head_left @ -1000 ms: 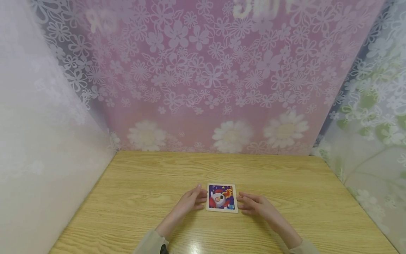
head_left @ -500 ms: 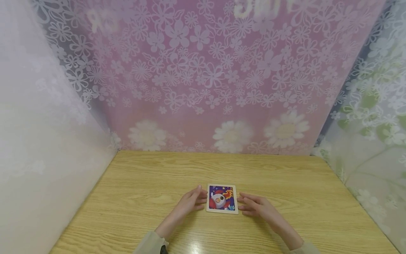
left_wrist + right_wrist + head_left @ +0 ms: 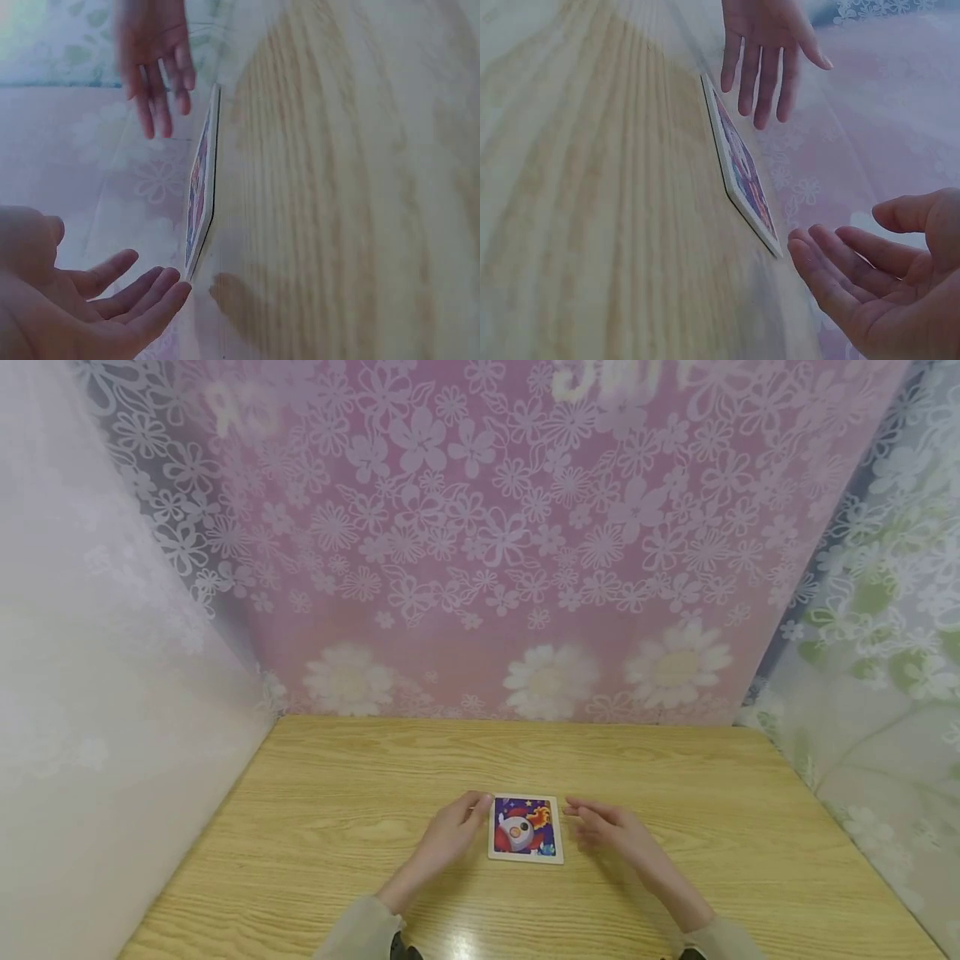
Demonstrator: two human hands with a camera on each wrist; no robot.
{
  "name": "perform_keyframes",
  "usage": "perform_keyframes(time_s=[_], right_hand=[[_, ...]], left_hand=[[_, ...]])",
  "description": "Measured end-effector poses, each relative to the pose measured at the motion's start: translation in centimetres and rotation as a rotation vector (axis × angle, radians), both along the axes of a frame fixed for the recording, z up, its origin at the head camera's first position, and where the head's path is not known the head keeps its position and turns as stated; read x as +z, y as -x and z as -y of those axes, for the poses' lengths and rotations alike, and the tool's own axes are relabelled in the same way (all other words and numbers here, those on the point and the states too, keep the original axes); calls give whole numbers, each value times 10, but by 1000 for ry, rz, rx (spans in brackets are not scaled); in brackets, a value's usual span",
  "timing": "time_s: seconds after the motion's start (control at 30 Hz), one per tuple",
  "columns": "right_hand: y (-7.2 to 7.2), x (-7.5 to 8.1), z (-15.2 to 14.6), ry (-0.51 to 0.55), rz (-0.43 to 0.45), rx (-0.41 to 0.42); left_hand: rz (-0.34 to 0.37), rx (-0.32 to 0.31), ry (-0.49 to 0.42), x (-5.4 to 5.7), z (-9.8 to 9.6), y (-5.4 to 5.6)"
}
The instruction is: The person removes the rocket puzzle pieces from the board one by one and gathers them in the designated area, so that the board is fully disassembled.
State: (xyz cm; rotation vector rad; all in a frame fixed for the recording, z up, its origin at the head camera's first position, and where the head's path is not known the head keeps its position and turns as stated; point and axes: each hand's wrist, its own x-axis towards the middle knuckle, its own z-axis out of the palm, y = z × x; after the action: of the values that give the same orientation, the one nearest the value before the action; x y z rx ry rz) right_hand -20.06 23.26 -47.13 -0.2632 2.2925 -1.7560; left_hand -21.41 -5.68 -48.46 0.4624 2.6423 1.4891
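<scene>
A flat square picture board (image 3: 524, 829) lies on the wooden table, with a pale frame round a purple print of a red and white rocket and orange flame. At its left edge is my left hand (image 3: 450, 832), its fingers loosely extended; the fingertips come right up to the board's rim in the left wrist view. My right hand (image 3: 618, 837) hovers a little off the right edge, fingers relaxed and slightly bent. Seen from the right wrist, the board (image 3: 739, 161) is thin and lies flat, with the right fingertips (image 3: 799, 244) apart from its near corner. Neither hand holds anything.
The wood-grain table (image 3: 375, 760) reaches back to a pink flowered cloth (image 3: 465, 568). Pale cloth walls stand along the left side (image 3: 135, 693) and the right side (image 3: 870, 693). Light glares on the table near its front.
Both hands have lifted slightly from beside the board. The left has shifted a little toward its upper left corner, and the right has drawn slightly away. The board has stayed in place.
</scene>
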Motion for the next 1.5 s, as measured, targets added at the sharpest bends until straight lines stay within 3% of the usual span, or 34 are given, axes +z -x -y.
perform_keyframes(time_s=[0.37,0.57,0.7,0.93,1.27,1.5], right_hand=[[23,6,12,-98,-161,-63],[36,1,15,-189,-216,-72],[41,-4,16,-238,-252,-59],[48,-9,18,-373,-301,-50],[55,-9,22,-408,-293,13],[55,-12,23,-447,-299,8]], left_hand=[[-265,-209,442,1,-25,-2],[-322,-294,650,-3,-32,-6],[-294,-317,707,-2,-35,-8],[-320,-339,769,-3,-38,-9],[-334,-335,812,-1,-43,-8],[-352,-328,827,1,-44,-9]])
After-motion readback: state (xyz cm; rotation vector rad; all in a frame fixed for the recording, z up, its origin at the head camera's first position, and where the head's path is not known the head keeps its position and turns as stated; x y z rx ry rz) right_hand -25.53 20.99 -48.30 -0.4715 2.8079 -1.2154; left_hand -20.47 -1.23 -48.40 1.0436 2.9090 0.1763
